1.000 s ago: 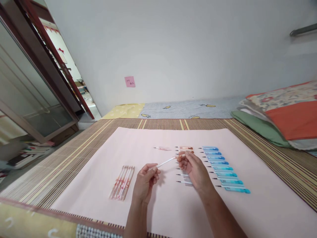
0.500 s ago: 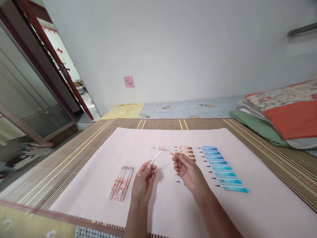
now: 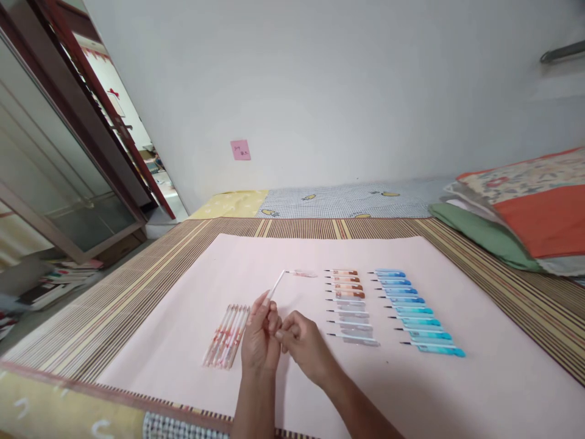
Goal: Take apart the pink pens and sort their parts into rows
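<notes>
Apparently both hands [image 3: 278, 335] pinch the white refill [image 3: 275, 285], tip angled up-right.

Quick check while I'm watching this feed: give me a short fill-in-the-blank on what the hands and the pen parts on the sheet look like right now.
1. The left hand holds a thin white ____ that points up and away from the person.
2. The right hand sits close beside the left hand, over the ____ sheet.
3. The rightmost row of pen parts is coloured ____.
4. The bundle of pen barrels lies to the ____ of the left hand.

Missing words: refill; pink; blue; left
</notes>
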Available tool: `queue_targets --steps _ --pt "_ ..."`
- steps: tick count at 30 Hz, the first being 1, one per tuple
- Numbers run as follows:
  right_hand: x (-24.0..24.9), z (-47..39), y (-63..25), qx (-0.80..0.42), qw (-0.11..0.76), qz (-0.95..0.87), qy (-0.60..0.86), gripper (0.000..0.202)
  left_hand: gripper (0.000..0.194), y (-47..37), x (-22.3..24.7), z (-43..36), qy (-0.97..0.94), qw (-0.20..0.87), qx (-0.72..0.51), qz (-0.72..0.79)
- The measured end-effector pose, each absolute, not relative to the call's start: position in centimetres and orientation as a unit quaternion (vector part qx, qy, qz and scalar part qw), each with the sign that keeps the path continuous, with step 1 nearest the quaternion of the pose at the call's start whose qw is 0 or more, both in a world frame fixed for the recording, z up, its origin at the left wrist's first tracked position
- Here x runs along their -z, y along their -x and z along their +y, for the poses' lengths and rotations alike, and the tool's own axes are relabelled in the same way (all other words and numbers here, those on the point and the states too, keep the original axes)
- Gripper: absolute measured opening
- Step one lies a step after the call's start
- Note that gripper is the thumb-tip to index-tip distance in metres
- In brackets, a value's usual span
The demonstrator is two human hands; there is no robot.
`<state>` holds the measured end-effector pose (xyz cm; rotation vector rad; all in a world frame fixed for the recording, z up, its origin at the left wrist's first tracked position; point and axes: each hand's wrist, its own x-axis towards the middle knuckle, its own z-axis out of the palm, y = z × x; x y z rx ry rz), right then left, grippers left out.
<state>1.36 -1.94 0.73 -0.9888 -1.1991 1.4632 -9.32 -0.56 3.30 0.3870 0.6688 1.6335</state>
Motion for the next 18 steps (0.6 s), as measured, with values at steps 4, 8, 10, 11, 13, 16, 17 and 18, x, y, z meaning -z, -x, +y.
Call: queue_targets --steps 4,8,10,11,13,16,17,18 --pt "-2.9 -1.8 -3.7 -0.500 0.455 -0.599 0.430 0.021 0.030 9.4 -3.3 -0.6 -0.181 0.640 -0.690 0.285" --pt "-5.6 -0.7 -6.6 -0.448 0.544 -0.549 0.449 0.030 0.029 8.0 -3.2 -1.0 -0.224 0.682 -0.640 0.273" --pt "-6.4 -0.2 -7.7 -0.427 0.588 -0.517 0.453 0.036 0.030 7.1 -3.2 -1.2 -0.241 0.699 -0.618 0.269" --pt "-6.6 0.1 -8.2 -0.418 0.601 -0.509 0.453 0.036 0.030 6.7 -3.1 -1.3 -0.246 0.706 -0.608 0.268" --pt "-6.9 0.3 -8.8 -0.409 0.610 -0.508 0.450 0.033 0.032 6.1 -3.0 -1.4 -0.247 0.718 -0.593 0.269" --pt "-7.4 0.3 -9.5 -0.405 0.608 -0.514 0.449 0.029 0.031 5.5 -3.0 -1.4 -0.244 0.726 -0.586 0.263" --pt "-7.7 0.2 -9.7 -0.401 0.612 -0.512 0.450 0.028 0.031 5.4 -3.0 -1.4 -0.242 0.729 -0.585 0.259" --pt "-7.9 0.1 -10.0 -0.394 0.617 -0.509 0.453 0.028 0.030 5.3 -3.0 -1.3 -0.238 0.734 -0.584 0.253"
